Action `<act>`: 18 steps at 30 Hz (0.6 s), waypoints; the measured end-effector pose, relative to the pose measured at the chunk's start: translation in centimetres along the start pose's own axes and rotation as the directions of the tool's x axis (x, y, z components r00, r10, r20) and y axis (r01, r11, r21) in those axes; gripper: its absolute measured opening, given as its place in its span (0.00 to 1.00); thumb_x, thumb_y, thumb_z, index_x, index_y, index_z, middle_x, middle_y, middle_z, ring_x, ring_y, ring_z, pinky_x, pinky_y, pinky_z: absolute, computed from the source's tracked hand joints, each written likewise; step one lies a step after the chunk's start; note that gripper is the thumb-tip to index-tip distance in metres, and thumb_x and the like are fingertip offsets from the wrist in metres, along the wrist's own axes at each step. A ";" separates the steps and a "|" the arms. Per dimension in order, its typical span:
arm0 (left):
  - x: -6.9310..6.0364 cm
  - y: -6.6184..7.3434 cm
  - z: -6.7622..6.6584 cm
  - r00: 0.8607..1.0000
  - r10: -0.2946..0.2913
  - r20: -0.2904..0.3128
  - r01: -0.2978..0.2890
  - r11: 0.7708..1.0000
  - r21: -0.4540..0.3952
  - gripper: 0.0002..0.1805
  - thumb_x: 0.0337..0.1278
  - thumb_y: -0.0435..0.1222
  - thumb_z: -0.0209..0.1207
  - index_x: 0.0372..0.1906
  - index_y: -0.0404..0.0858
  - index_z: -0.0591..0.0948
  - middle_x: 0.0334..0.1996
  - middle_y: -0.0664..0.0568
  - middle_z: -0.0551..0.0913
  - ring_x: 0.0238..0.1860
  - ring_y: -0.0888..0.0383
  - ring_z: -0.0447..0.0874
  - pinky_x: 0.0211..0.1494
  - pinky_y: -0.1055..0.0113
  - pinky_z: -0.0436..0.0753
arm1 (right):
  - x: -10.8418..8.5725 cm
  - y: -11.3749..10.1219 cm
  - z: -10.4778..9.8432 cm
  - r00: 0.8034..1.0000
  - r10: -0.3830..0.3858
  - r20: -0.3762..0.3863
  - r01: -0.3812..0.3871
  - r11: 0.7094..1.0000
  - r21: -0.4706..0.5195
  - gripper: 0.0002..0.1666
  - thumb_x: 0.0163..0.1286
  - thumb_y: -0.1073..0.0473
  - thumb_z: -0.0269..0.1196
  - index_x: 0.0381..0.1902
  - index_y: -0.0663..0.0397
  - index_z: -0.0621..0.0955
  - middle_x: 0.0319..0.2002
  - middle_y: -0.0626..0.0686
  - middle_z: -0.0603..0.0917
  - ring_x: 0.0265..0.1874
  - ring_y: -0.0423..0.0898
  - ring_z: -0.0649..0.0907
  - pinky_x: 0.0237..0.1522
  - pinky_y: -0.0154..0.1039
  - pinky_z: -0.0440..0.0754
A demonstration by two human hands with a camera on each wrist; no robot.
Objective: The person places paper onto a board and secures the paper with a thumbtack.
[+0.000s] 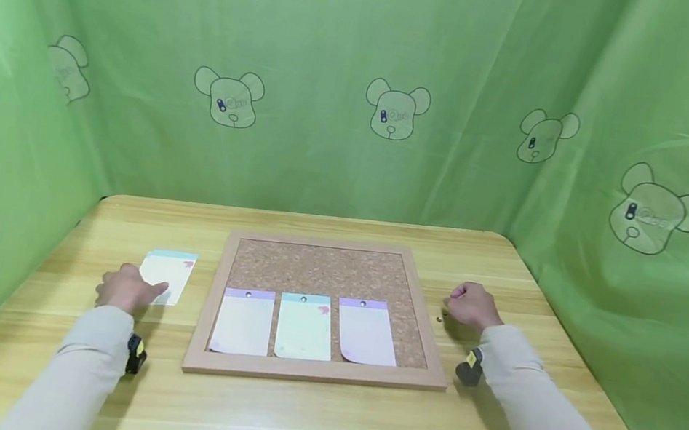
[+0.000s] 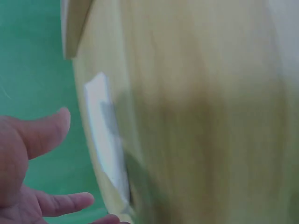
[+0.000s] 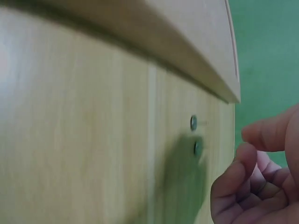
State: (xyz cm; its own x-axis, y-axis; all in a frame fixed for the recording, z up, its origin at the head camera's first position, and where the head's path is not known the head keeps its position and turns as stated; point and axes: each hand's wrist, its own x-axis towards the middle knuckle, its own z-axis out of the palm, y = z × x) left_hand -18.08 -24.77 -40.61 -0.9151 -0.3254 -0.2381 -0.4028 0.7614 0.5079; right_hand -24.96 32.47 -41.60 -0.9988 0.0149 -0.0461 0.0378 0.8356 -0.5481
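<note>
Both seem empty: the left hand (image 1: pixel 126 287) spread by a card (image 1: pixel 173 278), the right hand (image 1: pixel 473 306) curled near pins (image 3: pixel 193 122).

Long pale sleeves (image 1: pixel 72 379), dark wrist devices (image 1: pixel 134 360)
Plain off-white fabric ends in cuffs (image 1: pixel 512 346); each small device bears a yellow patch (image 1: pixel 473 359).

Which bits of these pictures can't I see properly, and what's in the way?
Head view: the left hand covers part of the loose sheet.
Head view: the pink mark on the middle pinned sheet is too small to make out.
Left wrist view: the top edge cuts off most of the board.
Right wrist view: the right edge crops the right hand, whose curl could hide something tiny.
</note>
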 end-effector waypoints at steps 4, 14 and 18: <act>-0.1 -0.4 0.2 0.999 -0.033 0.021 0.033 0.999 0.015 0.40 0.61 0.50 0.59 0.54 0.14 0.63 0.48 0.16 0.60 0.52 0.24 0.61 0.50 0.38 0.74 | -0.2 0.4 -0.1 0.999 0.001 0.035 -0.001 1.000 -0.017 0.12 0.63 0.56 0.61 0.34 0.61 0.77 0.35 0.58 0.80 0.37 0.55 0.78 0.37 0.43 0.77; 0.8 -1.3 0.1 1.000 0.000 0.001 -0.001 0.996 0.090 0.29 0.58 0.45 0.62 0.43 0.18 0.75 0.46 0.15 0.68 0.50 0.23 0.67 0.52 0.40 0.74 | -0.6 0.3 0.7 0.993 -0.013 0.118 0.020 0.998 -0.059 0.13 0.61 0.54 0.68 0.29 0.58 0.79 0.29 0.53 0.79 0.32 0.51 0.77 0.34 0.42 0.76; 1.1 -1.7 -0.1 1.000 0.004 -0.022 -0.002 0.997 0.075 0.27 0.54 0.40 0.64 0.43 0.17 0.75 0.44 0.18 0.73 0.47 0.24 0.72 0.52 0.41 0.75 | -0.6 0.2 0.8 0.992 -0.048 0.113 0.058 0.994 -0.091 0.10 0.60 0.57 0.67 0.28 0.59 0.80 0.30 0.54 0.81 0.34 0.53 0.79 0.38 0.46 0.77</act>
State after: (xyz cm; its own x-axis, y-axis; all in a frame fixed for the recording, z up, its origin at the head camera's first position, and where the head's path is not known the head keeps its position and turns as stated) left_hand -18.39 -26.42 -41.66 -0.9169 -0.3347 -0.2175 -0.3984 0.8020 0.4451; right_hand -24.33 32.21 -42.30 -0.9897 -0.0870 -0.1137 -0.0232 0.8814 -0.4718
